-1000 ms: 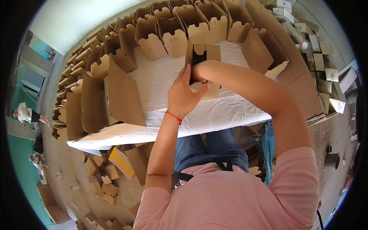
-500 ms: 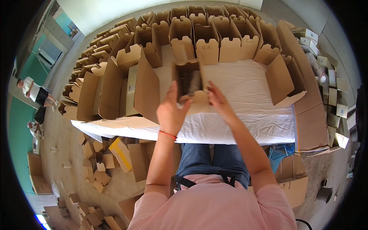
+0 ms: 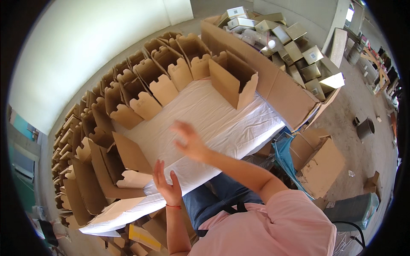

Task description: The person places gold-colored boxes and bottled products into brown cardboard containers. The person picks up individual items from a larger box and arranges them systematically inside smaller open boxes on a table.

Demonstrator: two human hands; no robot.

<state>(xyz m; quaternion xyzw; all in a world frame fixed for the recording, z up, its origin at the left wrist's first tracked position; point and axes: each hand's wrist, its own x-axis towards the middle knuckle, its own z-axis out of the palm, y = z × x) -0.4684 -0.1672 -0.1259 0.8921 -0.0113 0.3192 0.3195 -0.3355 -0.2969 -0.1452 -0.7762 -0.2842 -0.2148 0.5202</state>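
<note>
My left hand [image 3: 168, 185], a red cord at its wrist, is raised at the near left of the white cloth [image 3: 196, 115] with fingers apart, holding nothing. It is nearest to an upright open-topped cardboard carton [image 3: 130, 158] with a notched front edge. My right hand [image 3: 188, 141], slightly blurred, hovers over the cloth with its fingers spread and nothing in them. Farther off, a row of tall open cartons [image 3: 147, 104] curves around the cloth. One more carton [image 3: 226, 81] stands apart at the right.
A large cardboard bin [image 3: 265, 85] at the right holds many gold and silver boxes [image 3: 294, 51]. Below the table edge are a blue plastic bag [image 3: 285, 158] and an opened carton [image 3: 322, 166]. A dark bucket [image 3: 365, 128] stands on the floor. Flattened cardboard pieces [image 3: 145, 237] lie at lower left.
The small carton that was between my hands is no longer in them, and both hands have opened and parted. The view has swung right, showing more of the bin of boxes.
</note>
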